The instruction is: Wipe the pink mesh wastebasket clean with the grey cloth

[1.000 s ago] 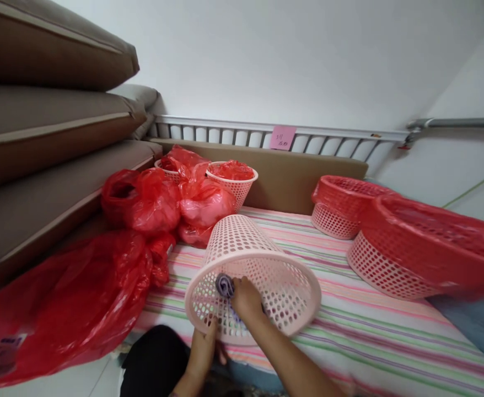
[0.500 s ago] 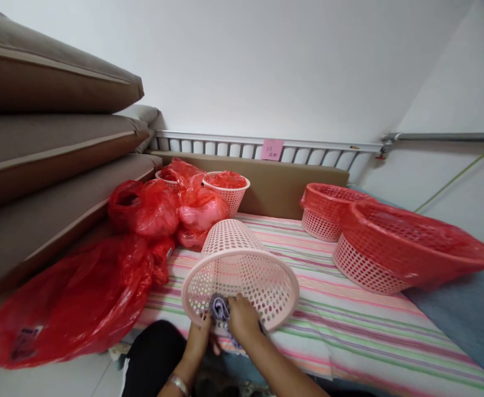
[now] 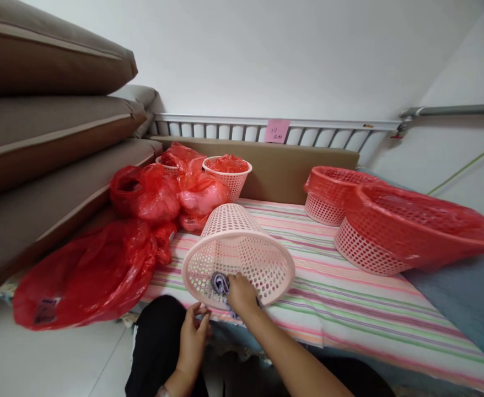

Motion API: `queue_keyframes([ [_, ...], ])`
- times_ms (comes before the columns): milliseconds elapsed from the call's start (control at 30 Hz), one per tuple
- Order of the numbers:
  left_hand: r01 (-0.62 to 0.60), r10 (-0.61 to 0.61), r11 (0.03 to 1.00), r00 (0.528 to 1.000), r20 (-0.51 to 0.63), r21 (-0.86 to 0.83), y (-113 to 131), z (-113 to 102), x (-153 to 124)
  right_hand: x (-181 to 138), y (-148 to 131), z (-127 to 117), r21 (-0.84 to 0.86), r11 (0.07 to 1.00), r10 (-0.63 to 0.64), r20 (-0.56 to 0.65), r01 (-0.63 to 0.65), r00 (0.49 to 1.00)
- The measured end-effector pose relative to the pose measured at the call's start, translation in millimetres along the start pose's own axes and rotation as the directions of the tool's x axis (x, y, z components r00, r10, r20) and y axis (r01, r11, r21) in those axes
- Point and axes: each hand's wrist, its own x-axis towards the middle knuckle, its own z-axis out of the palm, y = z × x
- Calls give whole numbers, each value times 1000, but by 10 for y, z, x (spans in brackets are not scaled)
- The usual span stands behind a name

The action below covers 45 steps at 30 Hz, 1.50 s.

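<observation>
A pale pink perforated plastic wastebasket (image 3: pixel 234 236) lies on its side, its mouth towards me. My right hand (image 3: pixel 242 295) reaches into the mouth, closed around a bunched grey-purple cloth (image 3: pixel 220 283). The cloth's rolled end sticks out left of my fingers, and a loose part hangs below them. At the bottom left of the rim, my left hand (image 3: pixel 193 333) has its fingers curled and its thumb close to them, pinching at the edge. Part of that grip is hard to make out.
Red plastic bags (image 3: pixel 97 275) lie at the left beside stacked cushions (image 3: pixel 60 132). A bag-lined basket (image 3: pixel 234 184) stands behind. Two more baskets with red liners (image 3: pixel 366 248) stand right. Striped cloth (image 3: pixel 308 259) covers the surface; a radiator (image 3: pixel 221 131) runs along the wall.
My left hand has shifted down and left, away from the cloth, to the rim's lower edge. My right hand still holds the cloth in the wastebasket. The whole view has shifted slightly.
</observation>
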Motion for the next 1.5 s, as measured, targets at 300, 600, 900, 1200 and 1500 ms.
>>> queue_keyframes([
  [300, -157, 133, 974, 980, 149, 165, 160, 177, -88, -26, -1, -8, 12, 1000, 16, -12, -16, 1000],
  [600, -430, 354, 856, 892, 280, 286, 250, 355, -30, -15, -1, 11, 2, 999, 37, 6, -37, 999],
  [900, -628, 483, 699, 768, 421, 343, 317, 399, 87, 26, -9, 4, -14, 998, 55, 40, -54, 998],
  [1200, -655, 481, 608, 754, 447, 449, 507, 238, -5, 0, 1, 4, 6, 999, 36, 7, -36, 999],
  [1500, -35, 357, 530, 916, -185, 847, 609, -2363, -346, 5, 30, 13, 50, 999, 13, -3, -13, 1000],
])
